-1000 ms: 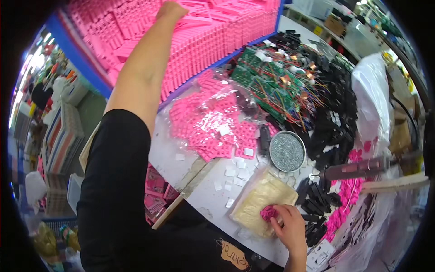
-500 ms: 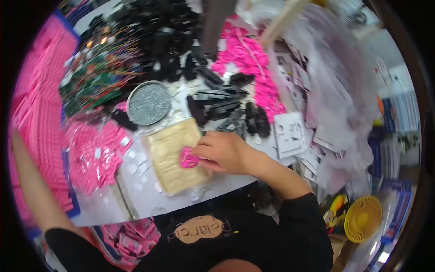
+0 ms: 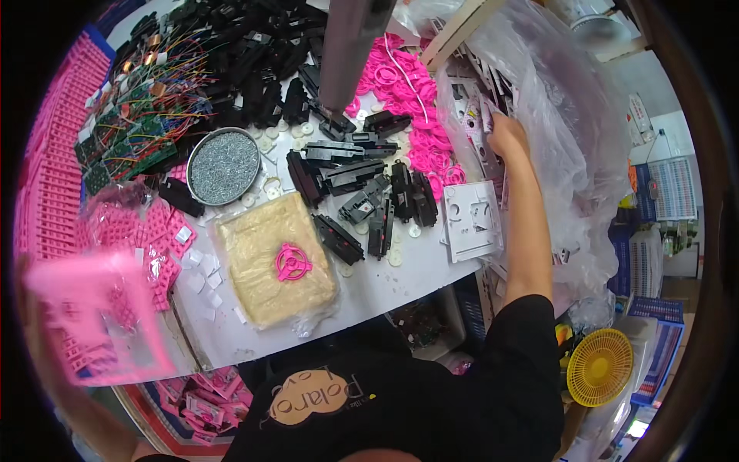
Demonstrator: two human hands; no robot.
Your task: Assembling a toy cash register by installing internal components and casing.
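Observation:
At the left rim, my left hand (image 3: 35, 281) is blurred; its fingers appear closed on the edge of a pink plastic frame (image 3: 158, 339), smeared by motion above the table edge. My right hand (image 3: 508, 137) reaches to the far right, its fingers closed at the edge of a white plastic panel (image 3: 486, 119) among others inside a clear plastic bag (image 3: 573, 138). A pink spoked ring (image 3: 293, 263) lies alone on a plastic-wrapped tan pad (image 3: 265, 227) in front of me. Beside the bag, a white moulded panel (image 3: 472, 223) rests at the table's right edge.
A round tin of small grey metal pieces (image 3: 224, 166) stands behind the pad. Black plastic modules (image 3: 354, 177) spread across the middle, with pink rings (image 3: 431, 146) beyond. Wired green circuit boards (image 3: 135, 127) lie far left. A dark post (image 3: 350, 61) rises at the back.
My right hand has let go of the pink ring, leaving it on the pad, and moved right into the bag. My left hand has brought a pink frame up from the left.

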